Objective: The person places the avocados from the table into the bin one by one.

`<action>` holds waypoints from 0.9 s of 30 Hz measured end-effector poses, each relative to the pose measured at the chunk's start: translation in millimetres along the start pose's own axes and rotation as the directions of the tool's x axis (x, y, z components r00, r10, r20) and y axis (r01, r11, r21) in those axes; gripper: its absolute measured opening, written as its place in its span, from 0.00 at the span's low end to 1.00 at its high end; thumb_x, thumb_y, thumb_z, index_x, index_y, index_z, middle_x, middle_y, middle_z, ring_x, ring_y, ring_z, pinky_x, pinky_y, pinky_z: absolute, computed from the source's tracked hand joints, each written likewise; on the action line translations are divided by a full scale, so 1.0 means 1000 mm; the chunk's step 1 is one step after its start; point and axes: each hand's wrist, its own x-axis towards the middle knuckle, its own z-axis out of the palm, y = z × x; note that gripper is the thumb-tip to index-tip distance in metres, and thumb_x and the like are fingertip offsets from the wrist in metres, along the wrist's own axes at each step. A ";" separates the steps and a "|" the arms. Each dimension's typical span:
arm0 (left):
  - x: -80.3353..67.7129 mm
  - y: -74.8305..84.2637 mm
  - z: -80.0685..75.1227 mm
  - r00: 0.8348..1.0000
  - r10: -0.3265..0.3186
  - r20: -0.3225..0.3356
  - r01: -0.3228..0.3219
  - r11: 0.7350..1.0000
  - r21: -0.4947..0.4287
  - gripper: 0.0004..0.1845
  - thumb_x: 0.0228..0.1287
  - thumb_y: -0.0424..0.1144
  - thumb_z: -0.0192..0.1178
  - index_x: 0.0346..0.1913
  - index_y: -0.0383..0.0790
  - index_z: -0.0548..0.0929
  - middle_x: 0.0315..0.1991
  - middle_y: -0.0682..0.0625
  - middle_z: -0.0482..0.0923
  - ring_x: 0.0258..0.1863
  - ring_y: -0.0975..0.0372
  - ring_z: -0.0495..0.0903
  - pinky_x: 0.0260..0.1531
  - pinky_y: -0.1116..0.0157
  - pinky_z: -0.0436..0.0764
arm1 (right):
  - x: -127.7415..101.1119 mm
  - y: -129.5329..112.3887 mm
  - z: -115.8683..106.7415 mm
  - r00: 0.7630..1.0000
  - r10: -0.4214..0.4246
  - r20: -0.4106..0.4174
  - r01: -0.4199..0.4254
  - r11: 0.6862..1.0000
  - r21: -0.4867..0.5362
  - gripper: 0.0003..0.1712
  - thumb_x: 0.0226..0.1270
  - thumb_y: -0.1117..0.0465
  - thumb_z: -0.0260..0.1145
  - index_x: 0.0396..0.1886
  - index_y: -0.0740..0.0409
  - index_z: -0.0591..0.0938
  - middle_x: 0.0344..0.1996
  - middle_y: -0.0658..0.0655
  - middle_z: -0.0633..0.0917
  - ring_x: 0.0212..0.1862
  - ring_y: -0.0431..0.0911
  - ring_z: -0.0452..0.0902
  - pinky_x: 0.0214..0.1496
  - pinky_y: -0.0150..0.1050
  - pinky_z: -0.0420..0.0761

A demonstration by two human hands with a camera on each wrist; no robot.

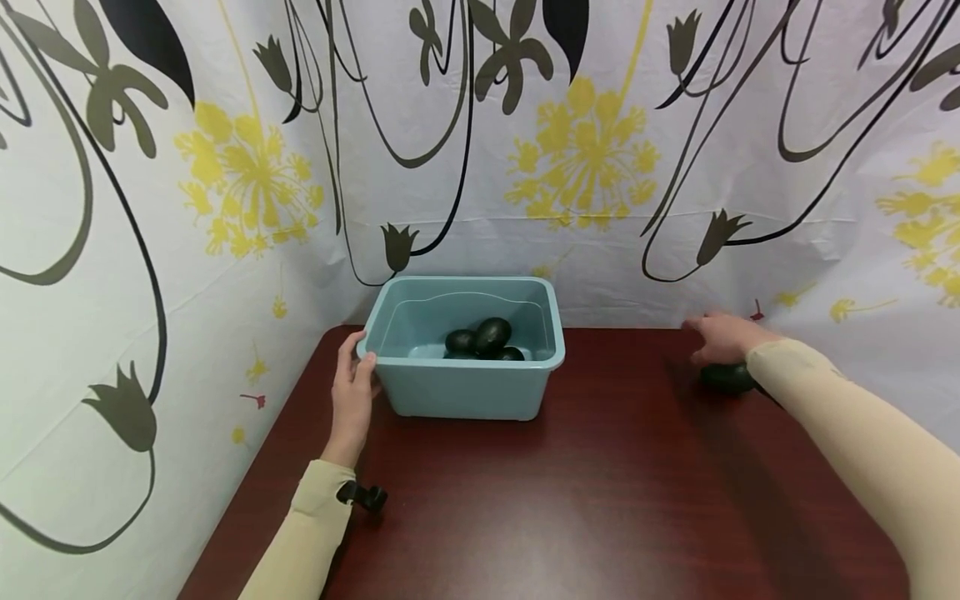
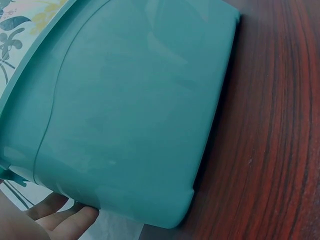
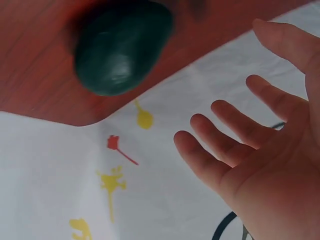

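Dark red-brown wood-grain table w/ glossy top, white curtain backdrop on 3 sides, black vine & tulip print, yellow dandelion motifs, small red marks, even indoor light

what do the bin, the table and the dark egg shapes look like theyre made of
Bin: likely moulded plastic, teal, smooth and semi-matte, with a rolled rim and soft reflections. Table: dark red wood or wood-look laminate; streaky grain under a glossy sheen. Egg: dark green and smooth, with dull highlights; plastic or avocado, unclear.
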 end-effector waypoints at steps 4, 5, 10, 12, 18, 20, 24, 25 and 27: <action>0.000 -0.001 0.000 1.000 0.008 0.002 -0.008 1.000 0.001 0.28 0.78 0.53 0.50 0.76 0.61 0.60 0.66 0.34 0.66 0.63 0.47 0.71 0.59 0.36 0.69 | -0.006 0.008 0.009 0.999 0.013 0.043 -0.013 1.000 -0.019 0.40 0.59 0.57 0.75 0.66 0.73 0.73 0.60 0.83 0.70 0.59 0.75 0.69 0.53 0.66 0.74; 0.000 -0.001 0.000 1.000 0.009 0.000 -0.009 1.000 0.002 0.28 0.78 0.53 0.50 0.76 0.61 0.61 0.67 0.34 0.66 0.63 0.47 0.71 0.59 0.36 0.69 | -0.007 0.011 0.011 0.999 0.018 0.051 -0.017 1.000 -0.019 0.40 0.59 0.57 0.75 0.66 0.74 0.72 0.61 0.84 0.69 0.60 0.76 0.68 0.53 0.66 0.73; 0.001 -0.002 0.000 1.000 0.015 -0.002 -0.015 1.000 0.010 0.27 0.78 0.53 0.50 0.76 0.61 0.61 0.67 0.36 0.66 0.63 0.47 0.71 0.59 0.36 0.69 | -0.013 0.028 0.022 0.998 0.030 0.059 -0.030 1.000 0.004 0.42 0.58 0.59 0.75 0.66 0.78 0.69 0.60 0.83 0.70 0.60 0.77 0.66 0.54 0.65 0.73; 0.001 -0.002 0.000 1.000 0.016 0.000 -0.016 1.000 0.014 0.27 0.78 0.53 0.50 0.76 0.61 0.61 0.68 0.36 0.66 0.63 0.47 0.71 0.59 0.37 0.69 | -0.017 0.036 0.024 0.998 0.033 0.056 -0.035 0.999 0.024 0.42 0.57 0.60 0.76 0.66 0.79 0.69 0.60 0.84 0.70 0.60 0.78 0.66 0.54 0.66 0.73; 0.000 -0.002 0.001 1.000 0.022 -0.016 -0.021 1.000 0.022 0.27 0.78 0.53 0.50 0.76 0.61 0.61 0.66 0.35 0.66 0.62 0.47 0.71 0.59 0.37 0.70 | -0.025 0.056 0.026 0.997 0.073 0.039 -0.077 0.991 0.113 0.39 0.59 0.60 0.74 0.65 0.75 0.70 0.58 0.83 0.72 0.57 0.77 0.68 0.49 0.65 0.74; 0.000 -0.001 0.001 0.999 0.024 -0.021 -0.024 0.999 0.024 0.27 0.78 0.53 0.50 0.76 0.61 0.62 0.66 0.35 0.67 0.62 0.48 0.71 0.58 0.36 0.70 | -0.027 0.062 0.028 0.997 0.078 0.028 -0.081 0.987 0.140 0.39 0.59 0.59 0.74 0.64 0.75 0.71 0.56 0.82 0.73 0.55 0.77 0.71 0.47 0.64 0.76; 0.000 -0.001 0.001 0.999 0.027 -0.020 -0.026 0.999 0.027 0.27 0.78 0.53 0.50 0.76 0.61 0.62 0.67 0.36 0.67 0.63 0.48 0.71 0.58 0.36 0.70 | -0.030 0.075 0.033 0.997 0.078 0.021 -0.081 0.982 0.170 0.37 0.58 0.57 0.75 0.62 0.75 0.73 0.53 0.81 0.76 0.52 0.75 0.73 0.45 0.63 0.77; -0.001 -0.001 0.001 0.999 0.027 -0.019 -0.026 0.999 0.027 0.27 0.78 0.53 0.50 0.76 0.61 0.62 0.67 0.36 0.67 0.63 0.48 0.71 0.58 0.36 0.70 | -0.031 0.077 0.034 0.997 0.076 0.021 -0.079 0.982 0.170 0.37 0.58 0.56 0.75 0.61 0.75 0.74 0.52 0.81 0.76 0.51 0.75 0.73 0.45 0.62 0.77; -0.001 -0.001 0.001 0.999 0.026 -0.020 -0.026 0.999 0.026 0.27 0.78 0.53 0.50 0.76 0.61 0.61 0.67 0.37 0.67 0.63 0.48 0.71 0.58 0.36 0.70 | -0.031 0.080 0.037 0.997 0.073 0.025 -0.076 0.981 0.177 0.37 0.58 0.55 0.76 0.60 0.74 0.75 0.52 0.80 0.77 0.51 0.75 0.74 0.44 0.62 0.77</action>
